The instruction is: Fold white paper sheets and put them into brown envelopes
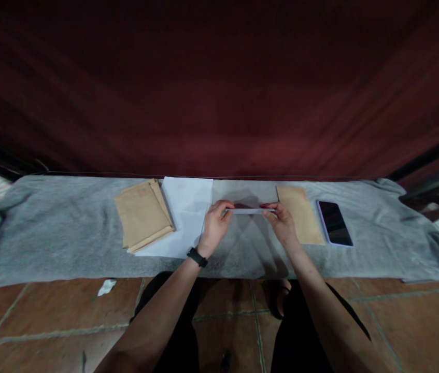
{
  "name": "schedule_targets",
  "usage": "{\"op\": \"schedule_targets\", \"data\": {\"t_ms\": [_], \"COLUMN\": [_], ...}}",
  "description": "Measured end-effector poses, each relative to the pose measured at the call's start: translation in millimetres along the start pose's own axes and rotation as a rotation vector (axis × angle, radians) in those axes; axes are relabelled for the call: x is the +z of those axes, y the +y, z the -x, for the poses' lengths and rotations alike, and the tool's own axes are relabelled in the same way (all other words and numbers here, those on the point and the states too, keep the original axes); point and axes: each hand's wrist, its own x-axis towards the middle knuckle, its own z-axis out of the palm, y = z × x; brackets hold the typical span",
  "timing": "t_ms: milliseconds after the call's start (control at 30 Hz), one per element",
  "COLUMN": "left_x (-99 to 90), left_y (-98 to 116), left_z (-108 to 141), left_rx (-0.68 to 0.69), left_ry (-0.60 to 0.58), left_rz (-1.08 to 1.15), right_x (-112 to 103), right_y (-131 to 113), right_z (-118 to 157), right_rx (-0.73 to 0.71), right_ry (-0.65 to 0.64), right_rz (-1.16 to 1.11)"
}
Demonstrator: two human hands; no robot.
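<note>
Paper [248,211], edge-on in my feed, sits level over the grey cloth [67,223], between white sheets [190,207] and an envelope [302,220]; I have left hand [216,221] and right hand [283,224] pinching opposite ends, fingers clamped on it.

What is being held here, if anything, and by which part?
White paper, seen nearly edge-on, is held by its opposite ends: the left hand grips its left end, the right hand its right.
</note>
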Motion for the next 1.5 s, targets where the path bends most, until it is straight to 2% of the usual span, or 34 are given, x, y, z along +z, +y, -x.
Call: {"op": "schedule_targets", "data": {"t_ms": [100,167,300,400,500,633,867,1033,1167,1333,1500], "left_x": [-5.7,-7.3,-6.3,-4.3,-3.0,-2.3,1.7,4.0,7.6,28.3,42.2], "left_y": [0,0,3,4,1,-4,-5,-3,3,12,8], "left_z": [2,6,17,25,32,38,53,64,63,53,44], "left_rx": [0.119,0.174,0.283,0.346,0.327,0.332,0.409,0.326,0.239,0.197,0.087], "left_ry": [-0.031,-0.097,-0.271,-0.391,-0.466,-0.505,-0.543,-0.487,-0.411,-0.425,-0.420], "left_rz": [-0.111,-0.204,-0.341,-0.358,-0.353,-0.348,-0.472,-0.489,-0.442,-0.568,-0.680], "right_x": [-6,-10,-15,-13,-8,-2,-8,-12,-11,-11,-11], "right_y": [-3,-4,-3,-2,-1,-1,3,5,4,5,7], "right_z": [4,7,15,23,32,42,41,41,43,44,45], "right_rx": [-0.094,-0.158,-0.268,-0.328,-0.365,-0.386,-0.377,-0.400,-0.387,-0.375,-0.383], "right_ry": [-0.042,-0.091,-0.302,-0.464,-0.532,-0.582,-0.640,-0.654,-0.638,-0.651,-0.646], "right_rz": [0.172,0.379,0.825,0.963,1.004,1.023,1.001,0.985,0.974,0.974,0.990]}}
